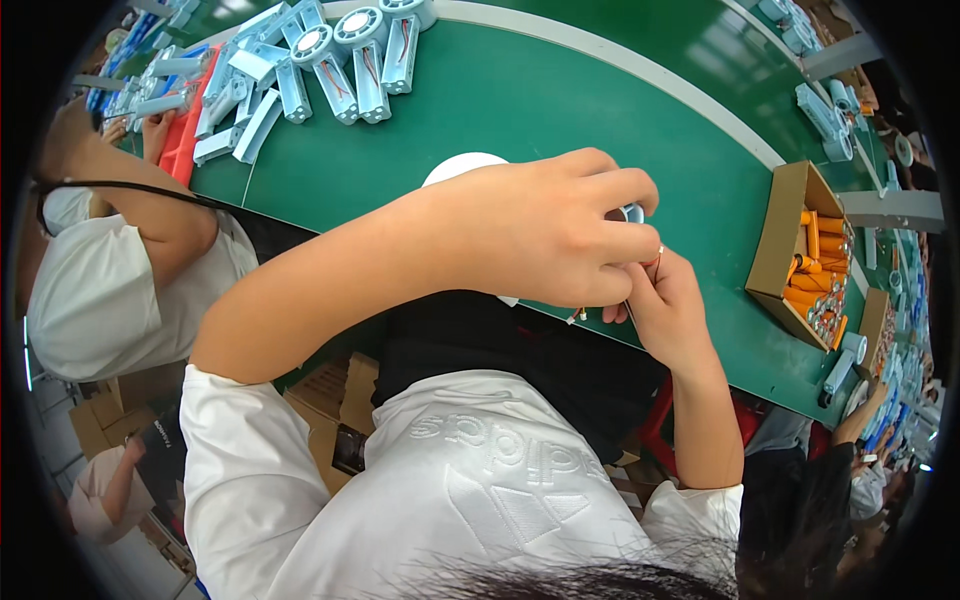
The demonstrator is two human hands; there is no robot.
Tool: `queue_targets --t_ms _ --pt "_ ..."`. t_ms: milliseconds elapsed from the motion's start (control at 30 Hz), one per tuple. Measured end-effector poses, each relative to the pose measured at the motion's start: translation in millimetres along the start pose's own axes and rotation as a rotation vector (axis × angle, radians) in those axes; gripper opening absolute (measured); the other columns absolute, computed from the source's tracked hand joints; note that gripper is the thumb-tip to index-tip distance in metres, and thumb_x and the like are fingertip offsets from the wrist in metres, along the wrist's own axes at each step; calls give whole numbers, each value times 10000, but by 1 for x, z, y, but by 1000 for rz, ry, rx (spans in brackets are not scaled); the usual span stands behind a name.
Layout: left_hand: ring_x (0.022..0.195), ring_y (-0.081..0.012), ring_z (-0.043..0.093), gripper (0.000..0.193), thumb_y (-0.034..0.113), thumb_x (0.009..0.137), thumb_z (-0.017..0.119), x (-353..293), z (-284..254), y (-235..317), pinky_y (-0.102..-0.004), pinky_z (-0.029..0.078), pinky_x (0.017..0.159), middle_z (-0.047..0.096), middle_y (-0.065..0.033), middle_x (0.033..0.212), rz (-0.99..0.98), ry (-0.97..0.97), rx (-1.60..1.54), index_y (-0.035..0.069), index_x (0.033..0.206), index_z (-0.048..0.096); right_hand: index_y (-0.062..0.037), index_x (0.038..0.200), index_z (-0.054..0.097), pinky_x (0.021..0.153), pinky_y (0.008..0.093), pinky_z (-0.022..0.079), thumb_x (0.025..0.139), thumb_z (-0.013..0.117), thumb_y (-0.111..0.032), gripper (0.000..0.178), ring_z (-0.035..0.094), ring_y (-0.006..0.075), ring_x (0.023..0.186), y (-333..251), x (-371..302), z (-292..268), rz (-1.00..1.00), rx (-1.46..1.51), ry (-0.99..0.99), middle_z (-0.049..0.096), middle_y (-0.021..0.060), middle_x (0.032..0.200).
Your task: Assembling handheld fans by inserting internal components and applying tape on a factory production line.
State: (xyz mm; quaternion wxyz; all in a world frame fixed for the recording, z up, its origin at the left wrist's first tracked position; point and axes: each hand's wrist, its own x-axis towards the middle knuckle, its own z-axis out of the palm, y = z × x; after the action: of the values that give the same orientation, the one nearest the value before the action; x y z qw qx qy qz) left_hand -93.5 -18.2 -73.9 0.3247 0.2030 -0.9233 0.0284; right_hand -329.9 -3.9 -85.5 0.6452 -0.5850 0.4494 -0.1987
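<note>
Both my hands meet over the near edge of the green table. My left hand [560,235] is closed, its fingers curled round a light-blue plastic part [630,213] that shows only between them. My right hand [675,305] is bent in against the left fingertips, its own fingers closed. Thin red wire [657,260] passes between the two hands, and a small white wire connector [573,319] dangles below my left hand. What my right fingers pinch is hidden. A white round thing [465,165] lies partly behind my left forearm.
Light-blue fan housings with round heads and wires [362,65] are heaped at the far left beside a red tray [190,125]. A cardboard box [775,240] of orange cylindrical cells [815,265] stands right. Another light-blue fan [845,368] lies beyond it. A co-worker sits left.
</note>
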Motion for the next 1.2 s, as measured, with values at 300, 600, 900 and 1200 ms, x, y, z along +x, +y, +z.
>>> queue_targets --t_ms 300,600,900,1200 --pt "1128 -331 640 215 148 784 775 5 -16 -6 -455 541 970 661 -71 1130 -87 146 -46 100 777 566 22 1360 692 585 224 486 1049 603 -56 333 611 124 656 -18 -23 -21 66 -5 68 741 78 918" --pt "1147 -313 636 155 99 834 793 -9 -22 -6 -447 539 1000 679 -90 1227 -128 156 -56 96 866 641 52 1155 760 515 226 467 1042 598 -60 227 591 126 575 -7 -17 -23 22 80 16 735 97 833" --pt "1055 -248 670 221 87 821 889 -98 -50 12 -371 553 942 717 -62 1198 -553 511 175 86 1005 766 -1 1180 718 423 213 348 1136 572 -375 404 460 46 502 -60 107 -95 -152 145 368 759 85 936" --pt "989 -231 657 195 183 869 856 -109 -39 9 -354 527 905 712 -42 1138 -851 283 42 69 1004 773 26 1473 570 643 228 563 1103 600 -154 412 666 157 749 -36 244 -159 -290 515 868 651 151 1105"
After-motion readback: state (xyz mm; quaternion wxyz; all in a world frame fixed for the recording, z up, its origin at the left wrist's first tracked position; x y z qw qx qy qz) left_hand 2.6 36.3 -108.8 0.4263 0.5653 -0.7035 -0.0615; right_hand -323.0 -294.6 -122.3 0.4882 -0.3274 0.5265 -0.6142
